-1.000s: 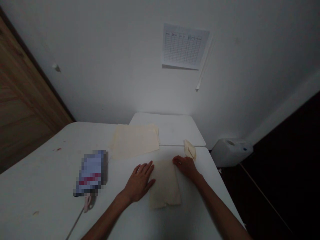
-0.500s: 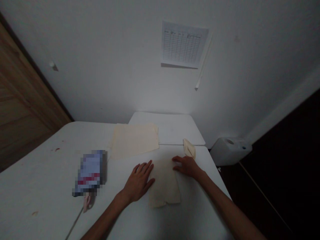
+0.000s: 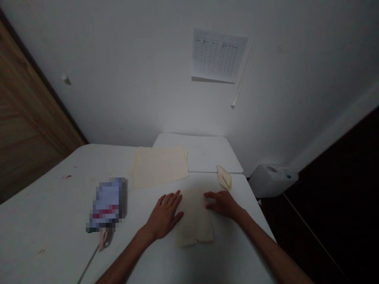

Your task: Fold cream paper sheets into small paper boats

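A folded cloth point(image 3: 195, 219) lies on the bench point(image 3: 44, 221) between the left hand point(image 3: 164, 216) and the right hand point(image 3: 223, 205), which rests on its edge. Behind it lies a flat sheet of cloth point(image 3: 158, 167), with a smaller folded cloth point(image 3: 224, 177) to the right. A blurred packet point(image 3: 107, 205) sits further left. A second bench point(image 3: 204, 152) butts against the far edge, and a plastic canister point(image 3: 274, 180) stands off to the right.

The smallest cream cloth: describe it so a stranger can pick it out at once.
Find where the near white table meets the far one. At that seam's right end lies a small folded cream cloth. Unlike the larger flat cream sheet and cream cloth, it comes to a point.
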`<state>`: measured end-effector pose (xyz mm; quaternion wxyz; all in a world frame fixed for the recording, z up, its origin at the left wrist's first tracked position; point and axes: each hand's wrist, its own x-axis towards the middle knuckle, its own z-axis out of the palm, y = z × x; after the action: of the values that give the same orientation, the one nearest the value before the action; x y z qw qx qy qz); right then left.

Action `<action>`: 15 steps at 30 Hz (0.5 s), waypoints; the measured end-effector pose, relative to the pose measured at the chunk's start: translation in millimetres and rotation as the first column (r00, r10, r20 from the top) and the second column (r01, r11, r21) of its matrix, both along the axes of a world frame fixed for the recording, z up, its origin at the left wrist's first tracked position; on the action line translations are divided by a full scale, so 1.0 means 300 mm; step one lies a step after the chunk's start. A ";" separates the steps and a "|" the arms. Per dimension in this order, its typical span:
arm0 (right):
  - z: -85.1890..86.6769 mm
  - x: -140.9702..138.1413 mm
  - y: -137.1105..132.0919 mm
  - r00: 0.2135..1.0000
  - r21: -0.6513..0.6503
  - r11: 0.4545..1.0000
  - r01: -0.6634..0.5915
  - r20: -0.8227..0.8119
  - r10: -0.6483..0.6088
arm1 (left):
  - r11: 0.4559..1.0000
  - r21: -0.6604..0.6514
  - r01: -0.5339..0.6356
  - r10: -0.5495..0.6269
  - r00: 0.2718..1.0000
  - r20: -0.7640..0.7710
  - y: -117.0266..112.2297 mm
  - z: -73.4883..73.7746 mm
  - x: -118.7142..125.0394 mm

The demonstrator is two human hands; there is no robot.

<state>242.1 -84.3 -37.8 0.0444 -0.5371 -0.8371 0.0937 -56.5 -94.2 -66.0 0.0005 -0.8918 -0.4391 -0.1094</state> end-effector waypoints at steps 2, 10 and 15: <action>-0.014 -0.003 -0.007 1.000 -0.004 1.000 0.007 -0.002 -0.007 | 1.000 0.004 -0.001 0.001 1.000 0.005 0.000 -0.001 -0.001; 0.018 0.004 -0.051 1.000 -0.047 0.999 0.011 -0.003 -0.011 | 1.000 0.017 0.006 -0.006 1.000 0.013 0.003 -0.012 -0.004; 0.040 0.012 -0.071 0.999 -0.112 0.993 -0.024 -0.027 0.021 | 1.000 0.026 0.005 -0.006 1.000 0.030 0.001 -0.018 -0.005</action>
<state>245.7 -105.6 -25.9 0.0237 -0.5279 -0.8360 0.1482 -58.0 -93.8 -71.3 0.0054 -0.8911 -0.4352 -0.1285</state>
